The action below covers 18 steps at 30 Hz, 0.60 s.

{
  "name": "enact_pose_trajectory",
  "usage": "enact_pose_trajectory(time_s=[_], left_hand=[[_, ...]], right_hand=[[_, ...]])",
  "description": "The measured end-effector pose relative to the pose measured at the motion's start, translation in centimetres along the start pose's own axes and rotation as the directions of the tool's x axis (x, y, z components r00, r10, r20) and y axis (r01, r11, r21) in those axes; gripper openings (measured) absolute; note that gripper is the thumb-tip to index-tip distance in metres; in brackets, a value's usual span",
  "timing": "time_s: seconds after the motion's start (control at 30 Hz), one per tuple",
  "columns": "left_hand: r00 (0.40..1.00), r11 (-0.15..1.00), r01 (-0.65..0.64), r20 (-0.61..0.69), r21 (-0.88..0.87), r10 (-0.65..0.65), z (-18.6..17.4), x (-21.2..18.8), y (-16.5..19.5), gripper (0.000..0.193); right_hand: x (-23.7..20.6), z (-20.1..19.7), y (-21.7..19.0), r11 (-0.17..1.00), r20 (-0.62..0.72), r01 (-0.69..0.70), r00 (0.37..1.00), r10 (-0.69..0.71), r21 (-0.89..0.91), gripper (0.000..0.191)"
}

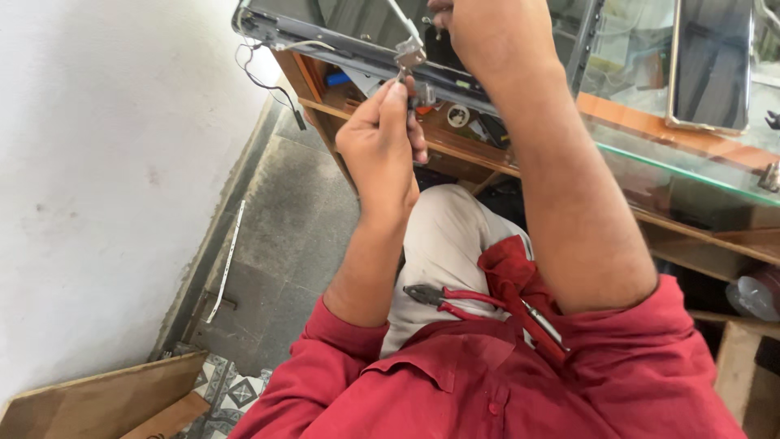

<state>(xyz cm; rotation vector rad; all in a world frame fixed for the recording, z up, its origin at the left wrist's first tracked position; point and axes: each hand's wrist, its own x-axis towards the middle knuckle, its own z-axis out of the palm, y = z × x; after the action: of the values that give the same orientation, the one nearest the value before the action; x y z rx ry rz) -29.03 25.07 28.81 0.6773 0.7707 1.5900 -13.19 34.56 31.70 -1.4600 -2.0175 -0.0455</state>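
Metal, small and grey: a hinge bracket (409, 55) stands at the corner of a laptop lid (325, 28) that the person holds up above the lap, at the top of the view. The left hand (380, 146) is closed in a pinch, thumb and fingers pressed together on a thin tool or the lower end of the bracket; which of the two cannot be told. The right hand (487, 36) is curled over the lid's lower edge beside the hinge, holding it, though its fingertips are cut off by the frame.

By its look, the bracket is stiff and light, with hard edges, and small enough to slip from a pinch; it is best taken by its flat plate, between thumb and forefinger. The lid is likely light but fragile: its thin panel would flex or crack if pressed in the middle, so the frame edge near the hinge is the safer hold. A loose black cable (268, 81) dangles from the lid's left corner and could snag.

Counted: one lid, one bracket in view, one cable, one pair of red-handled pliers (451, 299) lying on the lap, two hands. To the right, a second dark panel (711, 65) lies on the glass tabletop (691, 167).
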Motion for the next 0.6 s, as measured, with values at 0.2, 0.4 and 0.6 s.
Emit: enact_pose_trajectory(time_s=[0.2,0.4,0.6], left_hand=[[1.0,0.999,0.018,-0.017,0.04,-0.018,0.1,2.4,2.3,0.024],[1.0,1.0,0.005,-0.019,0.018,-0.004,0.1,2.5,3.6,0.022],[1.0,0.999,0.026,-0.013,0.038,-0.025,0.2,1.5,3.8,0.022]], right_hand=[[2.2,-0.9,2.0,0.976,0.251,0.172,0.959,-0.134,-0.136,0.02],[3.0,-5.1,0.7,0.895,0.324,0.409,0.883,-0.338,-0.18,0.018],[2.9,-4.6,1.8,0.908,0.464,0.333,0.866,-0.188,-0.254,0.02]])
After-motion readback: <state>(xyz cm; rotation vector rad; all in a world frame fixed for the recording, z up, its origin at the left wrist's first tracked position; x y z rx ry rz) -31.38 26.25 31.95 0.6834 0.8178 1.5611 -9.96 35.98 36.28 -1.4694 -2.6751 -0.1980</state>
